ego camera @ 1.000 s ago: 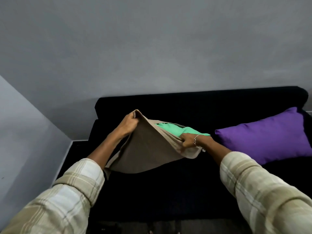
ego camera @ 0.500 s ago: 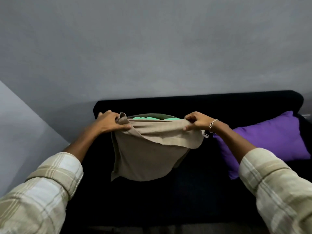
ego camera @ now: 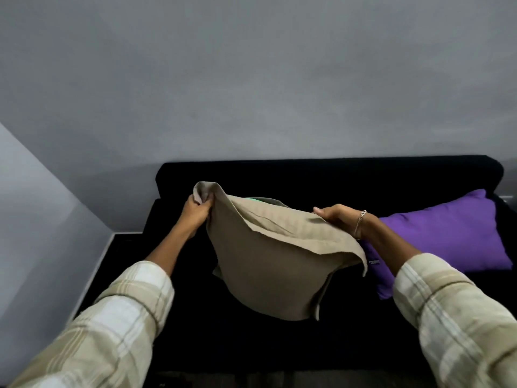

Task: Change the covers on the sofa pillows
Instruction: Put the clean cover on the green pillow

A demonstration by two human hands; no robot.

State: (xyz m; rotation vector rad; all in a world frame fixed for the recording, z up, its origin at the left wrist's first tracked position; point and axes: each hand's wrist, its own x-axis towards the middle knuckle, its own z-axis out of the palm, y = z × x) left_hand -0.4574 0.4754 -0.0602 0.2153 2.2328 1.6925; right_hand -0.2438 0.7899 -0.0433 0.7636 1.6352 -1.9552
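A beige pillow cover [ego camera: 268, 270] hangs in the air over the black sofa [ego camera: 335, 177], bulging as if a pillow fills it. A thin strip of green pillow [ego camera: 253, 199] shows at its open top edge. My left hand [ego camera: 197, 212] grips the cover's upper left corner. My right hand [ego camera: 340, 217], with a bracelet at the wrist, holds the cover's upper right edge, fingers lying over the fabric. A purple pillow [ego camera: 447, 233] lies on the sofa seat to the right, apart from the cover.
A grey wall rises behind the sofa. At the left, a pale wall [ego camera: 42, 233] with a white baseboard edge [ego camera: 92, 273] runs along the sofa's side. The dark sofa seat [ego camera: 279, 345] stretches below the cover.
The cover has been pulled up over the green pillow, which now barely shows. My left hand rose at the corner; my right hand shifted right along the top edge.
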